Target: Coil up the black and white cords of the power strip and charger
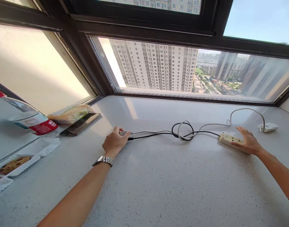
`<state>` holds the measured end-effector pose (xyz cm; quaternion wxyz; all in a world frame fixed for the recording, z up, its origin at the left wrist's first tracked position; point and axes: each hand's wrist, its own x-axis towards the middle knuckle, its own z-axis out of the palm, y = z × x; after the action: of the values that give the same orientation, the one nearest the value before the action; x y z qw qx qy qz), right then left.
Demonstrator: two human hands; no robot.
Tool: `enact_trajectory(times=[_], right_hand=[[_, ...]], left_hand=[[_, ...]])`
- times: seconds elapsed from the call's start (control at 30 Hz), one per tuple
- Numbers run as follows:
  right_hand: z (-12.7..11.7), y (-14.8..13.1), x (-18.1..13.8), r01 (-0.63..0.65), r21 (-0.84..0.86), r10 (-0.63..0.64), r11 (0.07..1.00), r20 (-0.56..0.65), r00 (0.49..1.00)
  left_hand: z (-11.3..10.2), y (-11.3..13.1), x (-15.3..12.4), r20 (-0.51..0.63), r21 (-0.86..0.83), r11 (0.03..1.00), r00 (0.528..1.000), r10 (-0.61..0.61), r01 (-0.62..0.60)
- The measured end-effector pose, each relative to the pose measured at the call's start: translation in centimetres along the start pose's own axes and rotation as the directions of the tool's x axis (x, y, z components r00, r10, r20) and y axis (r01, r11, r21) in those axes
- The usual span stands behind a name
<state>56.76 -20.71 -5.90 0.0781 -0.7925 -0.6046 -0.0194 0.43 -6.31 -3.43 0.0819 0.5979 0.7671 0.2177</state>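
Observation:
My left hand [114,142], with a metal watch on its wrist, is closed around the ends of two cables, one grey [149,131] and one black [150,136]. The cables run right across the speckled sill and tangle in a loop [183,130]. My right hand [247,142] lies flat with fingers spread on a cream power strip [226,138]. The grey cable curves on to a white charger [268,127] at the far right.
At the left stand a plastic bottle with a red cap and label [28,118], a dark phone [80,124] leaning on a snack bag [71,114], and a white tray holding a cookie [14,164]. A window frame [182,96] borders the sill's far edge.

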Motion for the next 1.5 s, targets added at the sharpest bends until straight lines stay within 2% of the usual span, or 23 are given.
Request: enact_trajectory(times=[0.07,0.13,0.2,0.3,0.47,0.57,0.67,0.8,0.9,1.0,1.1,1.2,1.27,1.3,1.37,1.43,1.5], right_hand=[[-0.5,-1.5,2.1,0.120,-0.049,-0.117,0.992,0.045,0.992],[-0.8,-2.9,3.9,0.200,-0.096,-0.187,0.975,0.129,0.974],[-0.9,-4.3,5.2,0.214,-0.102,-0.187,0.971,0.224,0.956],[-0.4,-5.7,6.0,0.180,-0.045,-0.163,0.983,0.262,0.951],[0.6,-5.7,6.8,0.123,-0.024,-0.120,0.992,0.087,0.989],[0.8,-5.5,7.8,0.076,-0.049,-0.068,0.996,0.133,0.989],[0.7,-6.3,8.2,0.050,-0.049,-0.040,0.998,0.194,0.980],[0.2,-10.6,7.5,-0.063,0.056,0.058,0.996,0.085,0.995],[-0.9,-16.2,6.7,-0.056,0.322,0.058,0.945,0.004,0.998],[-2.6,-22.6,5.8,0.052,0.626,-0.032,0.778,-0.043,0.999],[-4.1,-28.4,4.6,0.072,0.839,-0.077,0.540,-0.036,0.996],[-5.3,-32.7,2.9,-0.022,0.989,-0.171,0.143,0.046,0.984],[-6.2,-34.8,1.8,-0.123,0.986,-0.280,-0.116,0.086,0.956],[-6.7,-35.6,1.4,-0.168,0.964,-0.336,-0.204,0.092,0.937],[-7.4,-36.4,0.7,-0.227,0.930,-0.420,-0.289,0.090,0.903],[-7.7,-36.2,0.4,-0.258,0.925,-0.489,-0.279,0.095,0.867],[-7.7,-34.9,0.5,-0.273,0.935,-0.497,-0.227,0.130,0.858]], left_hand=[[0.2,-0.1,-0.5,-0.024,0.086,0.991,0.994,0.110,-0.107],[0.4,0.0,-0.8,-0.041,0.187,0.950,0.965,0.261,-0.249],[0.7,0.2,-0.9,0.002,0.232,0.892,0.918,0.397,-0.387],[0.9,0.6,-0.9,0.127,0.189,0.856,0.876,0.465,-0.481],[0.2,1.0,-0.9,0.314,0.134,0.853,0.838,0.446,-0.504],[-0.2,0.8,-1.0,0.370,0.104,0.856,0.819,0.439,-0.506],[-0.2,0.9,-1.5,0.405,0.077,0.897,0.836,0.370,-0.435],[0.6,2.5,-3.4,0.436,0.016,0.921,0.832,0.343,-0.389],[1.5,4.5,-5.7,0.405,-0.063,0.912,0.825,0.395,-0.405],[2.5,6.2,-7.6,0.360,-0.105,0.905,0.832,0.421,-0.413],[3.2,7.1,-8.6,0.297,-0.108,0.899,0.849,0.436,-0.424],[3.7,6.9,-8.8,0.227,-0.115,0.885,0.856,0.465,-0.451],[4.0,6.5,-8.8,0.188,-0.116,0.883,0.863,0.469,-0.454],[4.0,6.3,-8.8,0.179,-0.117,0.887,0.870,0.460,-0.446],[4.0,6.1,-9.0,0.188,-0.111,0.897,0.877,0.443,-0.429],[3.8,6.3,-9.1,0.218,-0.096,0.897,0.870,0.441,-0.431],[3.6,6.7,-9.2,0.242,-0.081,0.892,0.860,0.450,-0.444]])
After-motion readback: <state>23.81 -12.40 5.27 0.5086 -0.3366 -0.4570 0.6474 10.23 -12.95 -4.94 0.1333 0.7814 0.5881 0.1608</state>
